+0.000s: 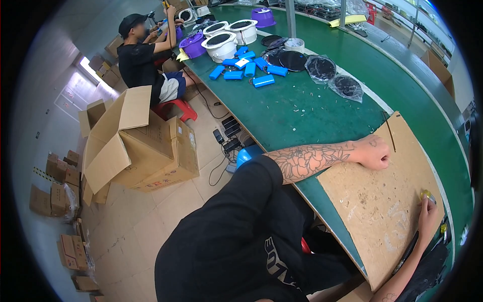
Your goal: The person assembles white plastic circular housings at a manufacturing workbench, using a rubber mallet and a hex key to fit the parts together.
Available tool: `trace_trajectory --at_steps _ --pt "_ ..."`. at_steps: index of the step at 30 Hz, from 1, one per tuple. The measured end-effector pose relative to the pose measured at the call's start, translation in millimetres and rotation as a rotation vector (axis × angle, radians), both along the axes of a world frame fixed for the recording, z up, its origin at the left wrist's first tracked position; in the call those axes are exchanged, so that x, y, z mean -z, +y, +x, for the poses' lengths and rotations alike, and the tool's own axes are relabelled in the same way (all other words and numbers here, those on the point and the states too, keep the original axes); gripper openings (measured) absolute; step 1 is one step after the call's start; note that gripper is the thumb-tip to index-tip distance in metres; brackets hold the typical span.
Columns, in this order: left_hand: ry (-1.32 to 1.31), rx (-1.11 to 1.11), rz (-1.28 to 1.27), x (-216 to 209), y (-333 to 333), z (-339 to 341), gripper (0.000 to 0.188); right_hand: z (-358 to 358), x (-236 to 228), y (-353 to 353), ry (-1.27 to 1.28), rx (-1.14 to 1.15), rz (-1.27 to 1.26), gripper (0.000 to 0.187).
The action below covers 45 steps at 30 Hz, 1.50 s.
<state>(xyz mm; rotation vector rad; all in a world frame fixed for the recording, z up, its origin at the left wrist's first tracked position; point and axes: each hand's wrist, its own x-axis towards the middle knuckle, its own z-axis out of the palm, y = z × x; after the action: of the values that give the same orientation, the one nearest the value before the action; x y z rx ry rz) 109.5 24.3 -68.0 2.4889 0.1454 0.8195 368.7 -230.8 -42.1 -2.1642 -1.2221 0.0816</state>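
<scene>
My left hand is closed in a fist over the far part of a worn brown board. Nothing sticks out of the fist. A thin dark strip lies on the board just beyond it. At the board's right edge, my right hand has its fingers closed on a small yellow and silvery object, too small to name. Beside my right forearm runs a dark hose or cable.
Blue battery-like packs, black round discs and white round housings occupy the green table's far part. A person sits beyond, at left. Open cardboard boxes stand on the floor. Small screws dot the tabletop.
</scene>
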Motion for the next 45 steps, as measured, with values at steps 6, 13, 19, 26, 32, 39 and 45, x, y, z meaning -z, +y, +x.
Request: trace_trajectory --at_steps 6,13,19,26,32,39,45 --pt "-0.002 -0.003 -0.004 0.3 -0.7 0.1 0.020 0.9 0.2 -0.9 -0.003 0.002 -0.014 0.051" --pt "0.021 -0.016 0.004 0.6 -0.1 -0.1 0.020 -1.2 -2.0 0.0 -0.020 -0.010 -0.015 0.051" --pt "0.028 -0.012 0.002 0.7 0.1 0.1 0.020 0.5 0.2 -0.6 -0.013 0.009 -0.022 0.051" --pt "0.019 0.001 -0.007 -1.4 -0.3 -0.6 0.020 1.9 -0.2 -0.5 -0.031 0.000 -0.030 0.051" --pt "0.023 -0.009 -0.012 -4.6 -1.6 -1.9 0.021 -1.7 -4.1 0.0 -0.028 -0.023 -0.010 0.052" --pt "0.007 -0.004 -0.009 -2.6 -1.6 -2.7 0.021 -1.0 -0.6 0.5 -0.032 -0.024 -0.002 0.051" --pt "0.009 -0.001 -0.016 -2.7 -1.6 -1.9 0.021 -0.4 -0.9 0.3 -0.053 -0.022 -0.006 0.050"
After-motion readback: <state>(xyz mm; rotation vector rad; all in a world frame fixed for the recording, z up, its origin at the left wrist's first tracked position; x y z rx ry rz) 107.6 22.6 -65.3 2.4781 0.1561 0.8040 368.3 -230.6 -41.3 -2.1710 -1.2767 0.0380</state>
